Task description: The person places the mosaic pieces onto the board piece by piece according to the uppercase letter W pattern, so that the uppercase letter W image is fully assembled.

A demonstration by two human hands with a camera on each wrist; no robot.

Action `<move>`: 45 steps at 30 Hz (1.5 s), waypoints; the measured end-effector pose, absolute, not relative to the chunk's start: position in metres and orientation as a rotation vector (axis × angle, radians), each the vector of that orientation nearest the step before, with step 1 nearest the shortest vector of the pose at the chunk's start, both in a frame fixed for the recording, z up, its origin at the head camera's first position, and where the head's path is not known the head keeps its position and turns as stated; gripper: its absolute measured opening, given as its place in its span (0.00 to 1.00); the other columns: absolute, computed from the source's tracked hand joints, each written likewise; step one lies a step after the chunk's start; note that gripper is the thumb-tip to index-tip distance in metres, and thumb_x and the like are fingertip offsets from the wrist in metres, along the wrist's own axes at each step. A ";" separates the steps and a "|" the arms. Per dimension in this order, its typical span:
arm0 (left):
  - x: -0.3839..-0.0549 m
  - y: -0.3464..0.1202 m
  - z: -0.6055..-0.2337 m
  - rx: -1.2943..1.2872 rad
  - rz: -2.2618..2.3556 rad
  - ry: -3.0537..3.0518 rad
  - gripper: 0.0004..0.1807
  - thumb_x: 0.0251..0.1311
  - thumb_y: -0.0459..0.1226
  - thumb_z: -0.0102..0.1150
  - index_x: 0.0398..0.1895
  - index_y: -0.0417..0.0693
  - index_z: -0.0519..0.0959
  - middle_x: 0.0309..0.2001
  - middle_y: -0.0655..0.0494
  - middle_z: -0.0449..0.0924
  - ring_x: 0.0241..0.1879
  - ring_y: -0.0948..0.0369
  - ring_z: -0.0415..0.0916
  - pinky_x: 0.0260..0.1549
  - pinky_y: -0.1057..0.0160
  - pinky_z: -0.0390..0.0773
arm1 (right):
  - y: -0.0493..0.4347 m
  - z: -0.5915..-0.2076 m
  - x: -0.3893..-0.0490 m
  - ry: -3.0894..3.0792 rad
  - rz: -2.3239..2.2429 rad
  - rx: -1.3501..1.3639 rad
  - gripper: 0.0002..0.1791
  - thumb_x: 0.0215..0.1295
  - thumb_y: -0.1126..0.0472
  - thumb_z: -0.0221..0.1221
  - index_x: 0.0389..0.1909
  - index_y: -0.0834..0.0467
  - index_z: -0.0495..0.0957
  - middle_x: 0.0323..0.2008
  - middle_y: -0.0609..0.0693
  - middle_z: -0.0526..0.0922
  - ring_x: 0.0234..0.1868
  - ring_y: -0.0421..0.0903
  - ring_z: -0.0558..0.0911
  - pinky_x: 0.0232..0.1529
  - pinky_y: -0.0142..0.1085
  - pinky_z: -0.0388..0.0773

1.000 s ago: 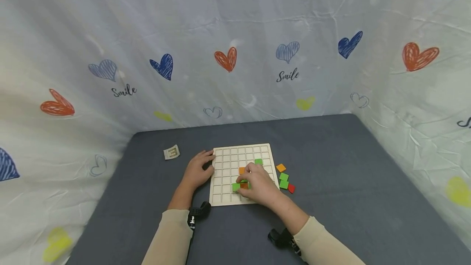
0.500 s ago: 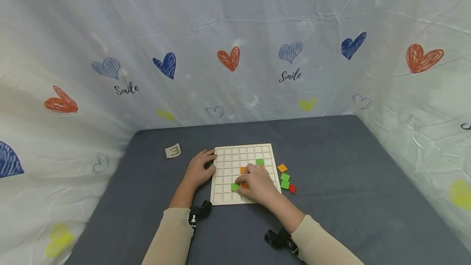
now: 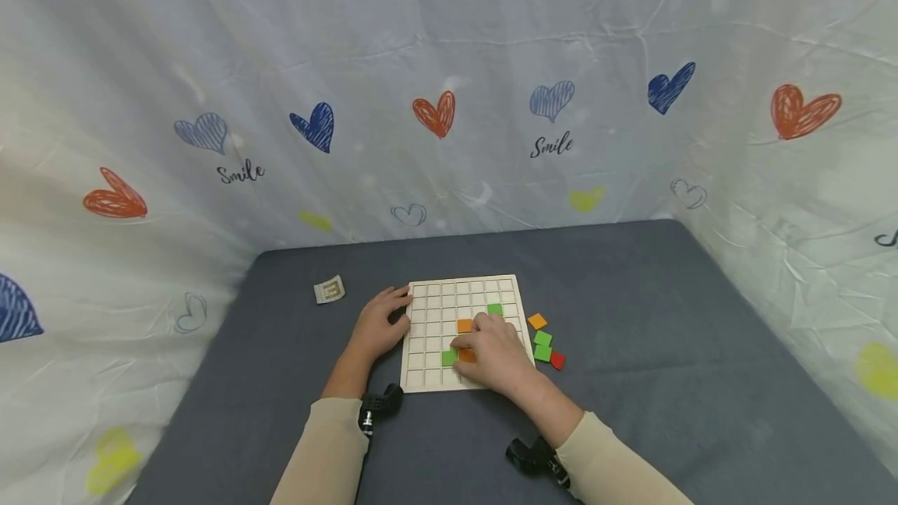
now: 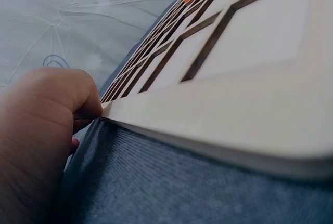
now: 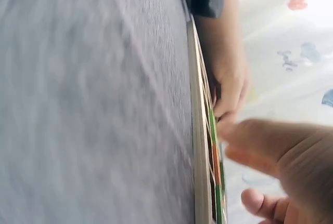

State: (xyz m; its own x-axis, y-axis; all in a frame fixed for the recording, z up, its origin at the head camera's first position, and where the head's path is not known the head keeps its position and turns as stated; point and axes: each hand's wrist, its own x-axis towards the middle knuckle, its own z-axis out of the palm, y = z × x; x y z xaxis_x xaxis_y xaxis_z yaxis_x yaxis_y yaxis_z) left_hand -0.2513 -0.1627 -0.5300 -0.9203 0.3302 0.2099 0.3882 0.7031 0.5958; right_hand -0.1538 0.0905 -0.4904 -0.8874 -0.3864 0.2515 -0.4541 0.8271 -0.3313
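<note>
That orange tile (image 3: 466, 356) under the right hand (image 3: 500, 357) is best pressed evenly till it's seated square, with the board (image 3: 429, 316) braced by the left hand (image 3: 375, 327), fingers relaxed at its edge. Right thumb and finger are parted by the tile; whether anything's pinched can't be told. Board's pale, gridded, laid flat on the bench (image 3: 631, 294), green tile (image 3: 448, 358) beside the orange

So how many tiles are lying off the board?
4, right of the board: orange tile farthest, two green tiles, red tile nearest. Some others could be hidden.
</note>
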 end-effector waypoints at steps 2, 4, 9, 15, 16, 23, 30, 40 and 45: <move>-0.251 -0.164 -0.529 -0.589 -1.016 -2.820 0.26 0.67 0.37 0.54 0.68 0.44 0.78 0.73 0.53 0.69 0.76 0.48 0.57 0.74 0.40 0.58 | 0.094 -0.488 -0.155 -2.833 0.615 0.650 0.17 0.56 0.47 0.74 0.46 0.46 0.91 0.31 0.44 0.67 0.33 0.44 0.62 0.29 0.37 0.60; -0.251 -0.164 -0.528 -0.584 -1.020 -2.820 0.26 0.67 0.37 0.54 0.68 0.44 0.78 0.73 0.53 0.70 0.76 0.48 0.57 0.74 0.40 0.58 | 0.100 -0.484 -0.156 -2.831 0.665 0.632 0.18 0.57 0.47 0.74 0.48 0.48 0.91 0.31 0.44 0.68 0.32 0.43 0.62 0.30 0.37 0.61; -0.250 -0.165 -0.528 -0.588 -1.022 -2.820 0.26 0.67 0.37 0.54 0.68 0.43 0.78 0.73 0.52 0.69 0.76 0.47 0.57 0.73 0.39 0.58 | 0.124 -0.475 -0.161 -2.846 0.823 0.573 0.18 0.62 0.52 0.71 0.52 0.53 0.89 0.33 0.49 0.73 0.33 0.45 0.65 0.34 0.38 0.65; -0.250 -0.163 -0.529 -0.596 -1.022 -2.823 0.26 0.67 0.37 0.54 0.68 0.43 0.78 0.73 0.53 0.69 0.77 0.48 0.57 0.74 0.40 0.58 | 0.159 -0.467 -0.165 -2.898 0.979 0.437 0.14 0.66 0.56 0.68 0.50 0.55 0.88 0.39 0.50 0.78 0.40 0.48 0.74 0.39 0.42 0.74; -0.250 -0.162 -0.530 -0.594 -1.022 -2.825 0.26 0.67 0.37 0.54 0.69 0.44 0.78 0.74 0.53 0.69 0.77 0.48 0.57 0.74 0.40 0.58 | 0.165 -0.466 -0.165 -2.908 1.006 0.412 0.13 0.67 0.57 0.68 0.49 0.56 0.88 0.39 0.50 0.78 0.39 0.48 0.74 0.39 0.42 0.74; -0.250 -0.163 -0.531 -0.587 -1.015 -2.833 0.26 0.67 0.37 0.54 0.69 0.44 0.78 0.73 0.53 0.69 0.77 0.48 0.57 0.74 0.41 0.57 | 0.205 -0.466 -0.165 -2.994 1.175 0.298 0.08 0.66 0.59 0.67 0.43 0.58 0.86 0.36 0.49 0.76 0.33 0.47 0.73 0.32 0.40 0.74; -0.250 -0.164 -0.529 -0.609 -1.038 -2.808 0.26 0.67 0.37 0.54 0.68 0.43 0.78 0.73 0.52 0.70 0.76 0.47 0.57 0.74 0.40 0.58 | 0.229 -0.464 -0.162 -3.060 1.379 0.358 0.15 0.59 0.62 0.72 0.44 0.63 0.83 0.33 0.51 0.74 0.33 0.48 0.71 0.33 0.40 0.71; -0.252 -0.165 -0.528 -0.602 -1.024 -2.811 0.26 0.67 0.37 0.55 0.69 0.43 0.77 0.73 0.53 0.69 0.76 0.47 0.57 0.74 0.41 0.58 | 0.232 -0.465 -0.157 -3.323 1.253 0.207 0.18 0.46 0.63 0.78 0.30 0.58 0.76 0.24 0.48 0.72 0.24 0.44 0.69 0.26 0.35 0.64; -0.252 -0.165 -0.531 -0.608 -1.024 -2.812 0.26 0.67 0.37 0.55 0.69 0.43 0.77 0.73 0.53 0.69 0.76 0.47 0.57 0.74 0.41 0.58 | 0.230 -0.465 -0.155 -3.350 1.184 0.158 0.16 0.46 0.65 0.77 0.26 0.57 0.77 0.26 0.49 0.75 0.26 0.46 0.70 0.26 0.35 0.64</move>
